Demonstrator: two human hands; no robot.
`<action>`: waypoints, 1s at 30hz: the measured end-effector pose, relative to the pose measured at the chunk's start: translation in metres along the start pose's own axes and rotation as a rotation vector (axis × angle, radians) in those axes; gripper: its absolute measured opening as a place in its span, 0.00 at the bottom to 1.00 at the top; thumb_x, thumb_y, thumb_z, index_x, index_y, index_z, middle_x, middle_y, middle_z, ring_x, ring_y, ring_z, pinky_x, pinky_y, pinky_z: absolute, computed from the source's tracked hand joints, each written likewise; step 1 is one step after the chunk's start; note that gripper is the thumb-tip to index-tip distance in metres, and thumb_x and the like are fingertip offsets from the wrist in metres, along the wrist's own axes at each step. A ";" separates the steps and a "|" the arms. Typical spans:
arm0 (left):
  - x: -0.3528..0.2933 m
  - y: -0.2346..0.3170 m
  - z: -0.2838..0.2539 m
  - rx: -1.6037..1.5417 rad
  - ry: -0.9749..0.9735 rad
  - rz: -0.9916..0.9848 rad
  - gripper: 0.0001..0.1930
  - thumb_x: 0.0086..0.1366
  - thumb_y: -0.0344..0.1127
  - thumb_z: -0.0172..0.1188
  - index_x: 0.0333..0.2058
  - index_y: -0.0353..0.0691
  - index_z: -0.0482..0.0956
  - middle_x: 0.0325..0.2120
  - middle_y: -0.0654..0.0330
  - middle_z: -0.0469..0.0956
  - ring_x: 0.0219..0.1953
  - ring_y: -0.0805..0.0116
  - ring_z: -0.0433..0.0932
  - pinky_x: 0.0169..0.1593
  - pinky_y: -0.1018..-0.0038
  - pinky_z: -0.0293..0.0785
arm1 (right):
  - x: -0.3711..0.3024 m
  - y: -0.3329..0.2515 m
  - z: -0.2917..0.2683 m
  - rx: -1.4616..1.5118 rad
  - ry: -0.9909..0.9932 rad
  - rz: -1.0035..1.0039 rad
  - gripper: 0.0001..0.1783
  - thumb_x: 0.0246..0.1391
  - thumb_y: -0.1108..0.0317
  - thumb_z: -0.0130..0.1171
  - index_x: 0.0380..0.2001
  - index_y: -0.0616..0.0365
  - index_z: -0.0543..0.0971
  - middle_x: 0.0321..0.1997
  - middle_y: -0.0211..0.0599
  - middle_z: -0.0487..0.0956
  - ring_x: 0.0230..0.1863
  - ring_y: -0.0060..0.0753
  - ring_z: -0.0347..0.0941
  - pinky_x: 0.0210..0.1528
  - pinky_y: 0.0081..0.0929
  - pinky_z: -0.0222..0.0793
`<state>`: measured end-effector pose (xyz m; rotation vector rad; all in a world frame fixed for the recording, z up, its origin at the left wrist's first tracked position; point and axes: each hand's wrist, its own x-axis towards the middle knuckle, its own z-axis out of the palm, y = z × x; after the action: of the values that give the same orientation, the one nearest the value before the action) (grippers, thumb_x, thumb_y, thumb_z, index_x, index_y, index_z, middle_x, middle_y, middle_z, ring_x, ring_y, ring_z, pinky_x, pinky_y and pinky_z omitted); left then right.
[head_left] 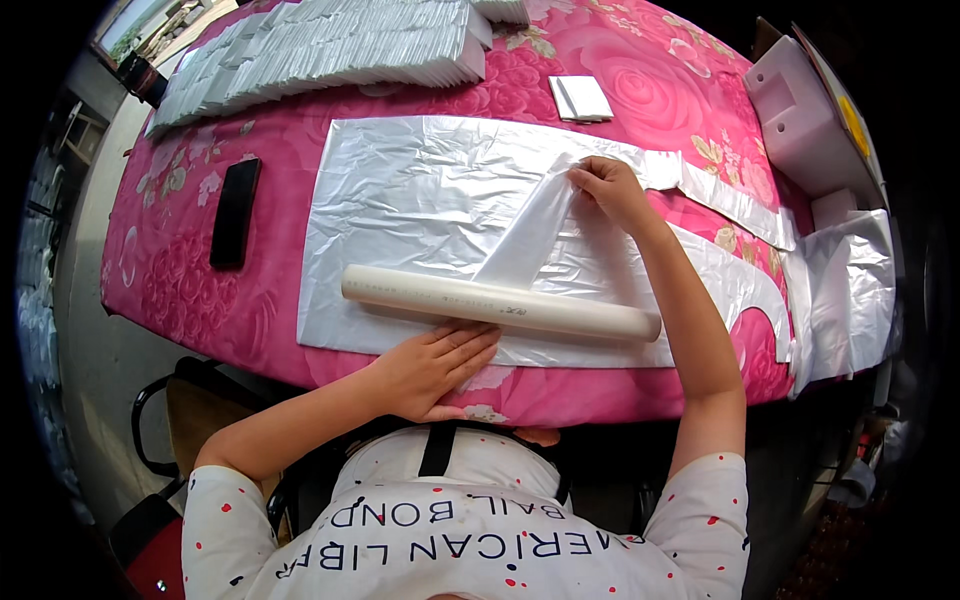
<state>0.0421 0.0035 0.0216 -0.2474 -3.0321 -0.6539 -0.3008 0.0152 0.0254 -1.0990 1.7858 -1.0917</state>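
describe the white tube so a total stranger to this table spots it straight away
Find the big pink floral tablecloth, then the shiny, crinkled plastic sheet spread on it before the person. Across the sheet's near part, just past the left hand, lies the tube. It alone is long, round and smooth, while the plastic is thin and flat.

white shirt (455, 493), red-and-navy specks, short sleeves (228, 525), dark lettering (480, 546)
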 end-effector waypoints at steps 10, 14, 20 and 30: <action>-0.003 0.039 0.033 0.059 0.058 -0.163 0.43 0.54 0.62 0.48 0.58 0.32 0.57 0.60 0.44 0.53 0.65 0.50 0.48 0.65 0.56 0.38 | -0.121 -0.054 0.085 -0.416 -0.047 -0.367 0.21 0.49 0.66 0.59 0.48 0.54 0.73 0.52 0.41 0.70 0.48 0.40 0.69 0.49 0.29 0.65; -0.003 0.046 0.039 0.057 0.056 -0.209 0.44 0.52 0.60 0.51 0.60 0.33 0.54 0.62 0.44 0.49 0.66 0.52 0.45 0.65 0.57 0.37 | -0.148 -0.039 0.107 -0.692 0.028 -0.492 0.23 0.45 0.68 0.60 0.48 0.54 0.74 0.43 0.38 0.74 0.44 0.42 0.70 0.47 0.34 0.65; -0.004 0.044 0.031 0.034 0.044 -0.153 0.42 0.55 0.62 0.48 0.59 0.33 0.55 0.61 0.44 0.52 0.65 0.51 0.47 0.65 0.57 0.39 | -0.121 -0.001 0.038 -0.783 0.417 -0.392 0.20 0.48 0.67 0.59 0.47 0.54 0.75 0.36 0.37 0.75 0.37 0.39 0.69 0.41 0.33 0.66; 0.001 0.033 0.029 0.147 -0.034 -0.036 0.37 0.51 0.46 0.56 0.58 0.36 0.58 0.61 0.50 0.53 0.65 0.57 0.50 0.65 0.59 0.44 | -0.178 -0.027 0.067 -0.664 0.029 -0.459 0.24 0.39 0.73 0.63 0.45 0.53 0.75 0.42 0.35 0.75 0.43 0.39 0.69 0.46 0.33 0.65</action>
<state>0.0462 0.0455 0.0089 -0.2015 -3.1049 -0.4293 -0.1727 0.1544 0.0557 -1.9701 2.0348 -0.7612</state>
